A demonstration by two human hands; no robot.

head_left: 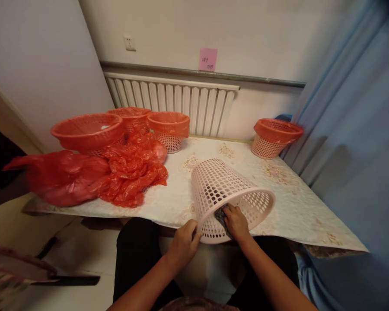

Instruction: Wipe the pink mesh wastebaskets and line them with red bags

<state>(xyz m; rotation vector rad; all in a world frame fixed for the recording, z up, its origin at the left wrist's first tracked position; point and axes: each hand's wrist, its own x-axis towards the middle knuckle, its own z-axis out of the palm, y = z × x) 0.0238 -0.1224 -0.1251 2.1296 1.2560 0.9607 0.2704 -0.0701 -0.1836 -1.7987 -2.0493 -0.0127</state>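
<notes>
A pale pink plastic wastebasket (210,179) with a wall full of holes lies on its side at the table's front edge, its mouth tilted toward me. My left hand (185,242) is closed on the left side of the basket's rim. Inside the mouth, my right hand (236,221) grips a dark grey cloth (221,217) and holds it against the basket's inner wall. Part of the cloth is hidden behind my fingers.
Red-lined baskets (87,129) stand at the back left, beside crumpled red plastic bags (129,172). Another lined basket (275,134) stands at the back right, near a blue curtain (350,129). A radiator (175,101) runs behind the cloth-covered table (311,211).
</notes>
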